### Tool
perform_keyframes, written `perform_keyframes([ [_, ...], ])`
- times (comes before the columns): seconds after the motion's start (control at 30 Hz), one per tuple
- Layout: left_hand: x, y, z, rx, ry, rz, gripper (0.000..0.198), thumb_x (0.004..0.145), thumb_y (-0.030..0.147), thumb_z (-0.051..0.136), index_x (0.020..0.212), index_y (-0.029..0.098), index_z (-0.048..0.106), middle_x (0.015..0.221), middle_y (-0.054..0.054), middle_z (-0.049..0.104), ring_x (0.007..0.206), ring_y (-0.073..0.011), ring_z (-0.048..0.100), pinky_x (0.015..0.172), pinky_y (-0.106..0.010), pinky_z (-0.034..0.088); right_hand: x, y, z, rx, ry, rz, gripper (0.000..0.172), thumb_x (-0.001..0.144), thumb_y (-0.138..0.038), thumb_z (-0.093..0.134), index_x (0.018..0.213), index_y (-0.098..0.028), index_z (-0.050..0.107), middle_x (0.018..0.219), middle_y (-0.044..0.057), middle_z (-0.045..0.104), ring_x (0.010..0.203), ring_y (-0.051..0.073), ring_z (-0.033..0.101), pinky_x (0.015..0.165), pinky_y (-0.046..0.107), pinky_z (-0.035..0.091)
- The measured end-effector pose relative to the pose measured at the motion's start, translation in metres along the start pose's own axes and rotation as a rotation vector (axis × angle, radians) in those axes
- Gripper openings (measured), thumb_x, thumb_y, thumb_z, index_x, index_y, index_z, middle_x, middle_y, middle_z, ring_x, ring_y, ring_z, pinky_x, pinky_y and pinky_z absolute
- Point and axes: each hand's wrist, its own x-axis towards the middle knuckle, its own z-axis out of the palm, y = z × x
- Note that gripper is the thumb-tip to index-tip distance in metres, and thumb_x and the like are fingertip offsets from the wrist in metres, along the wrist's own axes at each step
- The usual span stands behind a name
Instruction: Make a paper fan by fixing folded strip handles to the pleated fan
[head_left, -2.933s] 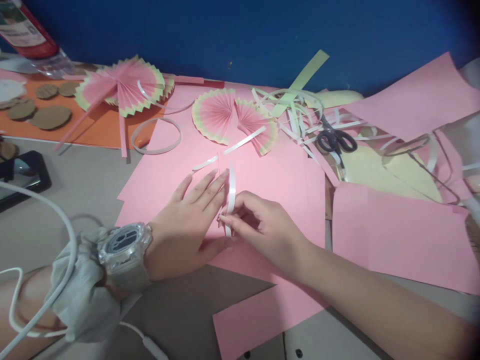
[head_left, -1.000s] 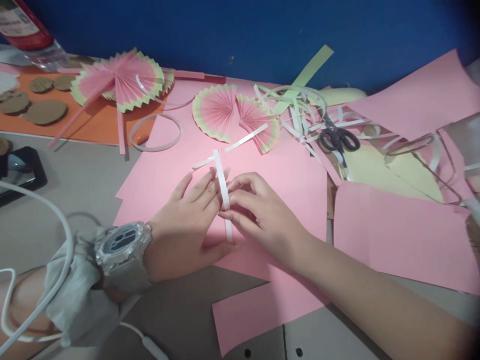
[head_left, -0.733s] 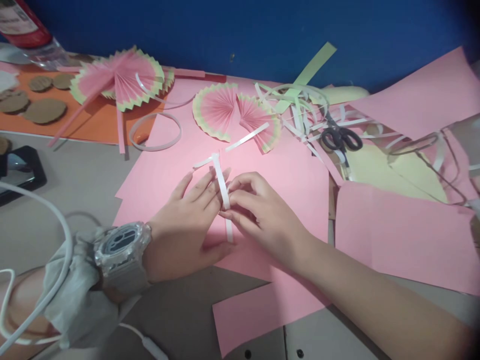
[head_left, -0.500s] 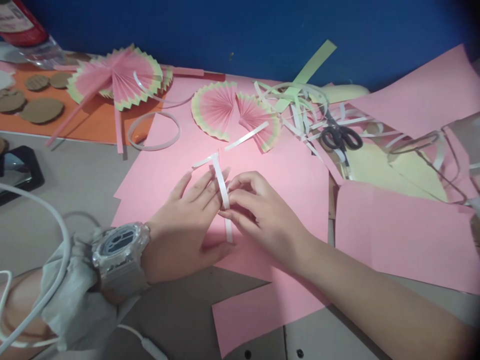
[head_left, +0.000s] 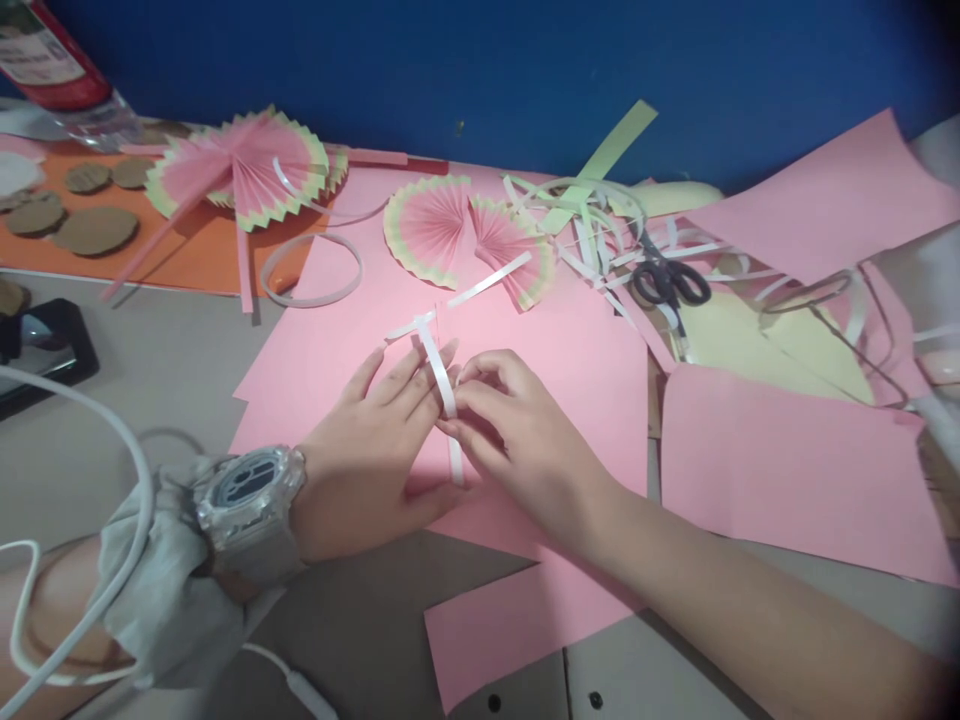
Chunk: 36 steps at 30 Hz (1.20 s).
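Observation:
My left hand [head_left: 367, 450] lies flat on the pink paper [head_left: 600, 420], its fingers stretched out. A narrow white strip [head_left: 437, 370], which looks like tape backing, crosses over its fingertips. The thumb and fingers of my right hand [head_left: 525, 430] are closed on the lower end of this strip. Below the pinch, more white strip [head_left: 455, 460] lies along the paper, close to my left thumb. Beyond my fingers, a short white piece bends off to the left. Part of the strip is hidden by my right fingers.
Pleated pink-and-green paper fans [head_left: 427, 230] lie behind my hands, near a loose white piece [head_left: 491, 278] and a tape roll [head_left: 311, 270]. Black-handled scissors [head_left: 671, 283] rest among paper scraps at right. Cardboard discs [head_left: 96, 230], a bottle [head_left: 56, 60] and a phone [head_left: 45, 350] are at left.
The whole view has shifted slightly. Both hands keep nearly the same pose, and the strip between them leans a little more to the left at its far end.

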Motion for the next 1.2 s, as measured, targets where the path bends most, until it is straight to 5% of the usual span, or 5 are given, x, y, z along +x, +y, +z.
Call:
perform_keyframes([
  [0.4,0.002,-0.003,-0.003,0.001,-0.092,-0.031,0.088,0.083,0.065,0.041,0.147,0.008,0.021,0.156,-0.015,0.019,0.145,-0.0298,0.009,0.116,-0.053,0.006,-0.003,-0.002,0.003,-0.013,0.035,-0.024,0.009,0.092,-0.016,0.051,0.084,-0.019,0.054,0.099,0.006,0.049,0.098,0.020,0.047,0.088,0.036,0.042],
  [0.57,-0.014,-0.001,-0.009,0.023,-0.067,-0.032,0.087,0.083,0.063,0.043,0.145,0.004,0.024,0.155,-0.019,0.019,0.143,-0.0337,0.013,0.113,-0.051,0.020,-0.004,-0.003,0.003,-0.024,0.022,-0.006,0.009,0.093,-0.017,0.050,0.086,-0.019,0.054,0.098,0.006,0.049,0.097,0.019,0.047,0.087,0.035,0.042],
  [0.67,-0.029,0.005,-0.015,0.059,-0.012,-0.065,0.059,0.087,0.040,0.048,0.137,0.008,0.039,0.147,-0.018,0.036,0.135,-0.0337,0.030,0.109,-0.051,0.026,-0.004,-0.003,0.002,-0.014,0.009,-0.009,0.011,0.094,-0.020,0.049,0.084,-0.019,0.054,0.096,0.006,0.049,0.095,0.019,0.047,0.086,0.035,0.042],
  [0.8,-0.034,0.014,-0.021,-0.007,-0.043,-0.096,0.016,0.085,0.020,0.046,0.092,0.019,0.060,0.104,-0.008,0.060,0.096,-0.0267,0.053,0.083,-0.045,0.043,-0.004,-0.003,0.000,-0.004,-0.004,-0.013,0.012,0.094,-0.020,0.047,0.085,-0.019,0.055,0.096,0.006,0.049,0.094,0.020,0.047,0.083,0.035,0.043],
  [1.2,-0.009,0.027,-0.019,0.114,-0.041,0.021,0.010,0.075,0.012,0.047,0.073,0.016,0.055,0.075,-0.006,0.054,0.073,-0.0228,0.048,0.069,-0.041,0.040,-0.003,0.000,-0.002,0.034,-0.028,-0.023,0.012,0.094,-0.019,0.047,0.083,-0.018,0.053,0.099,0.007,0.049,0.094,0.019,0.046,0.083,0.032,0.042],
])
